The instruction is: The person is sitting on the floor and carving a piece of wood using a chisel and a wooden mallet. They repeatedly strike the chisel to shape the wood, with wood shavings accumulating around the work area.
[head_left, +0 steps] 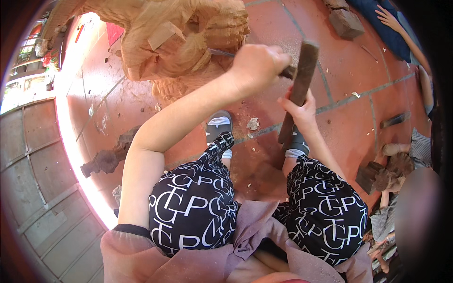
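My left hand (259,63) is closed round a chisel. The butt of the chisel's dark handle (288,72) sticks out to the right of my fist, and its thin metal shank (221,53) runs left to the large pale wood carving (184,45). Where the cutting edge meets the wood is hard to make out. My right hand (303,107) grips a long, flat-sided wooden mallet (304,70), held slantwise. The mallet's upper part stands right beside the chisel's butt; whether they touch, I cannot tell.
Red floor tiles (349,113) carry scattered wood chips (253,123). A dark carved piece (111,153) lies to the left. Wooden blocks (346,22) sit at the far right. Another person's hand (388,18), a dark bar-shaped tool (395,119) and a carved piece (394,172) are along the right.
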The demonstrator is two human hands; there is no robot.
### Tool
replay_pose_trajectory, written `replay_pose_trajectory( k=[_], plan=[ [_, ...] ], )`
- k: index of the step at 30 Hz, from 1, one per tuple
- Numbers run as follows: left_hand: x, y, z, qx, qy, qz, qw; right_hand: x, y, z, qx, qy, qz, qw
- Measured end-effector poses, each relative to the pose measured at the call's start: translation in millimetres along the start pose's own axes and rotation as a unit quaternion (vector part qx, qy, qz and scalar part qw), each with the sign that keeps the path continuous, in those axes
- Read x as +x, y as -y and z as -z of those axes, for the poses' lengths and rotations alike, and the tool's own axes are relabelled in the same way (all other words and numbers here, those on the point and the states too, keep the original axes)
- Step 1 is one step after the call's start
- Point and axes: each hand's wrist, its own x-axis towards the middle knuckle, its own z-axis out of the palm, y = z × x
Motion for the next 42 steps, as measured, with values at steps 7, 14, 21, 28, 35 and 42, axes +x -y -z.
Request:
replay_pose_trajectory(
  k=[7, 14, 21, 28, 35, 42],
  plan=[
    [10.1, 14.8, 7.4, 0.005, -0.025, -0.026, 0.999, 0.7, 19.9, 3.8, 0.119, -0.063, 0.006, 0.991],
    [10.5, 29.3, 7.4, 0.006, -0.094, -0.037, 0.995, 3.3, 7.9, 0.3, -0.005, -0.023, 0.061, 0.998],
    [6.2, 32.7, 11.0, 0.016, -0.065, 0.014, 0.998, -1.0, -0.1, 3.2, -0.013, -0.015, 0.035, 0.999],
    [-1.1, 13.5, 5.6, -0.056, -0.02, -0.043, 0.997, -0.2, 2.3, 4.9, 0.014, -0.041, 0.051, 0.998],
    [2.9, 34.3, 8.1, -0.031, -0.066, -0.085, 0.994, -4.3, 7.7, 5.2, 0.013, -0.017, 0.045, 0.999],
    [-1.5, 40.8, 4.7, -0.032, -0.099, -0.126, 0.987, -1.4, 5.6, -3.9, 0.06, -0.064, 0.073, 0.993]
  ],
)
